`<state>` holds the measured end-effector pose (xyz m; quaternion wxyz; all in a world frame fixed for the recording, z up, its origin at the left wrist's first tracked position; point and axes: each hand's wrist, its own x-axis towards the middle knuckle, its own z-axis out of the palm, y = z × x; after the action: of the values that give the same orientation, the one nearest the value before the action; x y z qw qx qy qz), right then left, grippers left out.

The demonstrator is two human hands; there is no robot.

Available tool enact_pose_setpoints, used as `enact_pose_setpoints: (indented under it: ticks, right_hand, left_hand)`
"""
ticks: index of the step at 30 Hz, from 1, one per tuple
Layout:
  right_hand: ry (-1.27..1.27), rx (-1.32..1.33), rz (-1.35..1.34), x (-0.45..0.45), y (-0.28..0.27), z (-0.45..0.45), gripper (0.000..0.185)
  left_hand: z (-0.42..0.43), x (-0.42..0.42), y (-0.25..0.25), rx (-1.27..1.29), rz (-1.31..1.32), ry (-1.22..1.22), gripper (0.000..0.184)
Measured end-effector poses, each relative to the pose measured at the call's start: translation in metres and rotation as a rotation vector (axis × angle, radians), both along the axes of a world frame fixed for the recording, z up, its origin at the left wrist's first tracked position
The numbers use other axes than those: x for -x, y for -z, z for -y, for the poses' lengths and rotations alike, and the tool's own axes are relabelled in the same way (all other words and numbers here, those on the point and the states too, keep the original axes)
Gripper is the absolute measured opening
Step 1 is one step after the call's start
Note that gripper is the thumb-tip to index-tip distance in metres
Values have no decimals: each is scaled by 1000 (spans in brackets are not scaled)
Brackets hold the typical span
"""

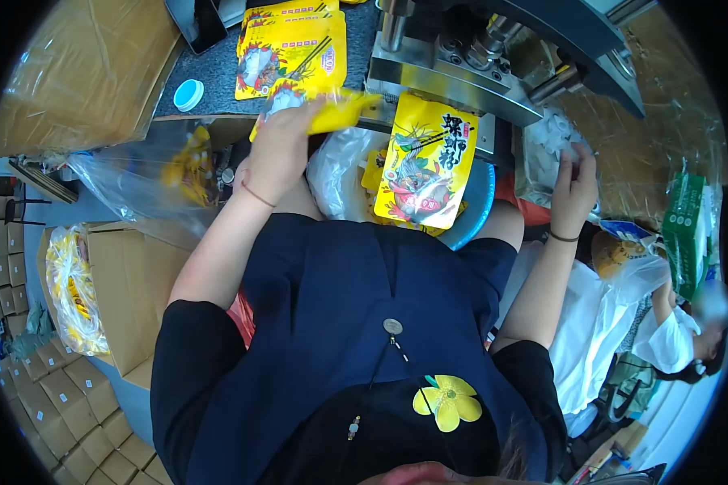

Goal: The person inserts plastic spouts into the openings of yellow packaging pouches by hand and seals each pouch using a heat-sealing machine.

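Note:
My left hand (pixel 279 149) is closed on a yellow pouch (pixel 344 113), which is smeared by motion, in front of the stacked pouches (pixel 291 48) on the dark tabletop. Another yellow printed pouch (pixel 427 166) with large black characters hangs at the front of a metal press (pixel 461 69), apart from both hands. On the right, my right hand (pixel 574 190) is raised beside a container of small whitish translucent plastic pieces (pixel 550 133). Its fingers are drawn together; whatever is between them is too small to make out.
Below the press sits a blue-rimmed basin (pixel 481 206) with yellow pouches, beside a clear plastic bag (pixel 336 174). A white round cap (pixel 188 95) and phone (pixel 196 24) lie on the tabletop. Cartons (pixel 141 291) stand left. A co-worker (pixel 663 331) sits right.

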<state>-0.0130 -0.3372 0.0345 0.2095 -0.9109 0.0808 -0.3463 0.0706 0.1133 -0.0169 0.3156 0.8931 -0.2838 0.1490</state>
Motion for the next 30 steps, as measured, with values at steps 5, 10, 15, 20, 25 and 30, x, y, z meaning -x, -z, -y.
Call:
enact_pose_setpoints:
  ticks: [5,10,15,20,25,30]
  right_hand:
    - [-435,-127,-44,8,-11,-64,17]
    - [-706,-476,-120,7,-41,-126,14]
    - [-820,-218,-230,1,-54,-99,14]
    - [-726,-514,-308,14,-52,-91,14]
    - [-699,-361,-375,12,-57,-88,14]
    - [-749,-252,-512,15,-62,-81,19]
  left_hand:
    - [33,33,-10,585,-652,115,20]
    - [82,61,-36,509,-1045,198,22]
    - [105,77,-23,854,-1266,511,33]
    - [120,85,-9,835,-1258,512,29]
    - [129,86,-8,797,-1221,491,28]
    - [127,91,-19,886,-1503,601,31]
